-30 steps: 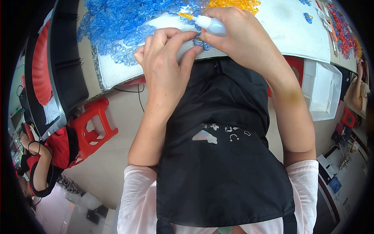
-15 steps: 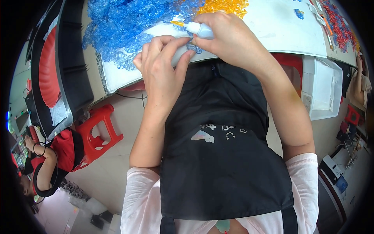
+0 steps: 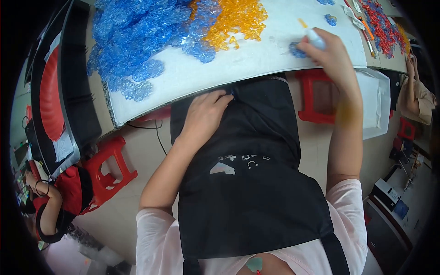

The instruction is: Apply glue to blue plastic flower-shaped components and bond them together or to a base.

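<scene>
My right hand [image 3: 332,50] is over the white table sheet at the right, closed round a small whitish squeeze bottle [image 3: 316,40]. The bottle has a narrow yellow tip [image 3: 302,23] and is blurred by motion. A little heap of blue translucent pieces [image 3: 297,50] lies beside my right fingertips. My left hand [image 3: 206,112] is below the table's front edge, against the black apron [image 3: 256,133]. Its fingers are curled toward the thumb; whether something small is in them is hidden.
A large pile of blue translucent pieces [image 3: 133,36] covers the sheet's left part, with orange pieces [image 3: 240,20] beside it. Another small blue cluster [image 3: 330,19] lies farther right. Red stools [image 3: 110,165] and a clear plastic bin [image 3: 376,101] stand below table level. Another person [image 3: 59,197] sits left.
My hands have parted. The right moved right across the sheet with the squeeze bottle; the left came back off the table to the apron. The view has shifted slightly too.
</scene>
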Tool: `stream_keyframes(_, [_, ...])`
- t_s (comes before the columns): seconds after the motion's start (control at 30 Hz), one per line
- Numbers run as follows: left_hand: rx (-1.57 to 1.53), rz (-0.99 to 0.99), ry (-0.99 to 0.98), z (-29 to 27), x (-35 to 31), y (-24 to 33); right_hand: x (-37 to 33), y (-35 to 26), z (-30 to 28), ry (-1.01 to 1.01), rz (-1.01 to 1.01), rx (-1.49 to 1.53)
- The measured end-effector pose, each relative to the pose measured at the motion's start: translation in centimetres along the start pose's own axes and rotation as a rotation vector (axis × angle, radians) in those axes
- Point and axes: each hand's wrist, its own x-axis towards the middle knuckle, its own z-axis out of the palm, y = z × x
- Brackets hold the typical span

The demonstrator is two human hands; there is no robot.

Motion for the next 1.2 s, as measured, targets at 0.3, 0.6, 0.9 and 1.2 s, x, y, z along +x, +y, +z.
stream_keyframes(0.3, [0.104,-0.153,-0.364,3.0,3.6,-0.2,3.9,5.3,-3.4,0.307,0.042,-0.101])
stream_keyframes(0.6, [-0.14,-0.067,0.345,-5.5,1.4,3.9,-1.7,-0.5,0.2,0.41,-0.056,0.369])
stream_keyframes(0.9, [-0.033,-0.033,0.348,-7.2,3.6,0.2,-5.2,-5.0,5.3,0.055,-0.122,0.893])
stream_keyframes(1.2, [-0.355,-0.311,0.337,-8.1,2.9,0.9,-5.6,-6.2,6.7,-0.086,-0.152,1.015])
